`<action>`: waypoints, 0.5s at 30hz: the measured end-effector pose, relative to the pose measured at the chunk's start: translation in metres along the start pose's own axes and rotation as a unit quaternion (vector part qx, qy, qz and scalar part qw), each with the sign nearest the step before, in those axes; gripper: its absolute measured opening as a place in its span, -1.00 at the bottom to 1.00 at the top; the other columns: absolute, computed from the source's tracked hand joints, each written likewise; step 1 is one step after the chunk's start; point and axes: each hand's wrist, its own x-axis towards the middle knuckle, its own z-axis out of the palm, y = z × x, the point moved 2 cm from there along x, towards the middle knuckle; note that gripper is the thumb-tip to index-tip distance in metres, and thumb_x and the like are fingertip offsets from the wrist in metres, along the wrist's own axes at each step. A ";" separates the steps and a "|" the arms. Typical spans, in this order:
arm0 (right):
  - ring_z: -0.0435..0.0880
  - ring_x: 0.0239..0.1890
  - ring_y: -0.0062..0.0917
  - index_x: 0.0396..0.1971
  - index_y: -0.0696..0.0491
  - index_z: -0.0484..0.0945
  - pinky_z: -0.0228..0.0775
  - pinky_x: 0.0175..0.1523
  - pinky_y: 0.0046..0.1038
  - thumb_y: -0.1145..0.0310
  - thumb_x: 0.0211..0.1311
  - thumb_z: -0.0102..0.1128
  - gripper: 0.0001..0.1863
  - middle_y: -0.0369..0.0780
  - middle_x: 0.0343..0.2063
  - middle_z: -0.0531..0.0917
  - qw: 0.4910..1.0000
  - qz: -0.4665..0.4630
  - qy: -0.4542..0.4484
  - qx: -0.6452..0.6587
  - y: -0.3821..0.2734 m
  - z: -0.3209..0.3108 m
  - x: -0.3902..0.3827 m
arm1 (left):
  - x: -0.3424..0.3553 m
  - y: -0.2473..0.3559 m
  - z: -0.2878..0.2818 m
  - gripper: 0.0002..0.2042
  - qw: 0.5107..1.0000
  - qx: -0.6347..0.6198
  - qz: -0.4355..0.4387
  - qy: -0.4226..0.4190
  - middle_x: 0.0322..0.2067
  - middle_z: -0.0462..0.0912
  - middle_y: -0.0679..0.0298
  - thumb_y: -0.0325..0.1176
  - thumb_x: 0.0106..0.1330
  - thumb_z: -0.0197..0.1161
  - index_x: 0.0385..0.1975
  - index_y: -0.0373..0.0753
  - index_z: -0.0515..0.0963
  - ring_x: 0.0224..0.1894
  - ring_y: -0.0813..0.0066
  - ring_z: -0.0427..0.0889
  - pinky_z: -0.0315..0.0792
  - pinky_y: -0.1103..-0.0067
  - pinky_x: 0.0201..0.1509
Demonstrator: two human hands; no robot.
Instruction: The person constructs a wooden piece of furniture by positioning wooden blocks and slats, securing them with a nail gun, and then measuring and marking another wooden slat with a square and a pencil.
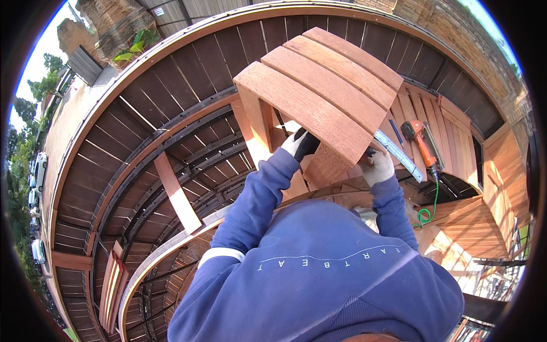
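A slatted wooden stool point(319, 85), reddish brown with a curved top, stands tilted in front of me, its box-like legs below the slats. My left hand point(297, 143), in a white glove with a dark palm, reaches in under the near slat and is closed against the stool's near leg point(326, 165). On the other side of that leg my right hand point(379, 164), gloved alike, is closed at the stool's right edge. Wood hides part of the fingers of both hands. Just beside my right hand lies a metal ruler point(399, 155).
An orange nail gun point(420, 142) with a green air hose point(428, 214) lies on wooden slats at the right, a blue pencil-like stick point(396, 131) beside it. Leftward, a loose board point(176, 194) spans dark curved framing with gaps. Several strips point(113, 290) are stacked lower left.
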 end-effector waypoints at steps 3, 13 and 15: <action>0.61 -0.12 -0.17 0.05 0.07 0.43 0.56 -0.13 -0.02 0.44 -0.07 0.05 -0.46 -0.13 -0.10 0.55 0.954 0.023 0.143 0.263 0.007 -0.054 -0.028 | -0.038 0.063 0.033 -0.51 0.989 0.133 0.067 -0.004 0.05 0.52 0.11 -0.33 0.38 0.13 0.23 -0.43 0.25 0.10 0.38 0.48 0.33 0.52 0.22; 0.53 -0.34 -0.18 -0.03 0.17 0.44 0.42 -0.35 -0.16 0.29 -0.06 0.11 -0.49 -0.07 -0.22 0.55 0.887 0.083 0.216 0.400 -0.005 -0.141 -0.058 | -0.039 0.056 0.079 -0.26 0.991 -0.005 0.107 0.079 -0.09 0.60 0.19 -0.32 -0.13 0.63 0.07 -0.45 0.39 -0.03 0.47 0.55 0.42 0.52 0.12; 0.53 -0.35 -0.20 -0.01 0.14 0.44 0.44 -0.28 -0.15 0.30 -0.07 0.11 -0.47 -0.05 -0.21 0.55 0.895 0.035 0.173 0.410 0.008 -0.159 -0.058 | -0.031 0.064 0.084 -0.27 0.984 -0.047 0.131 0.115 -0.12 0.61 0.18 -0.31 -0.16 0.64 0.03 -0.44 0.41 -0.05 0.47 0.56 0.43 0.51 0.10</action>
